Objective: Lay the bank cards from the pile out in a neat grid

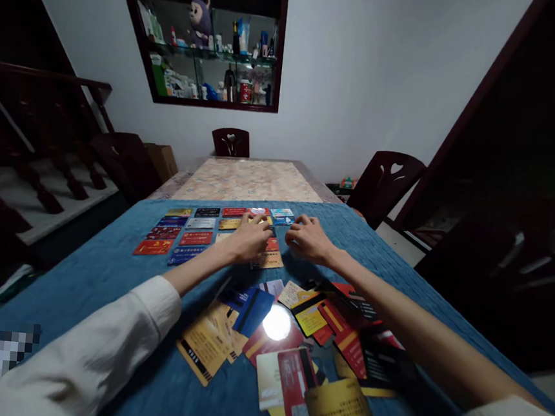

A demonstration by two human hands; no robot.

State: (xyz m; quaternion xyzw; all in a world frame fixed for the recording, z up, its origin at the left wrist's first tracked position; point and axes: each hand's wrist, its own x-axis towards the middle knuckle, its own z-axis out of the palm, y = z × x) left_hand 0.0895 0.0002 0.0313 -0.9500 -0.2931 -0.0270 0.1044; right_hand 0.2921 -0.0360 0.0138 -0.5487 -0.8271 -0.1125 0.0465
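Observation:
Both my arms in white sleeves reach forward over a blue cloth on the table. My left hand lies with fingers curled on the grid of cards laid out in rows, touching a card near its right side. My right hand rests just beside it, fingers bent down onto the cloth, at the grid's right edge; whether it pinches a card is hidden. A loose pile of overlapping cards in gold, red, blue and black lies near me between my forearms.
Beyond the cloth the table top shows a patterned surface. Dark wooden chairs stand at the far end and at the right. A wall niche holds bottles and a plush toy. A stair railing runs at left.

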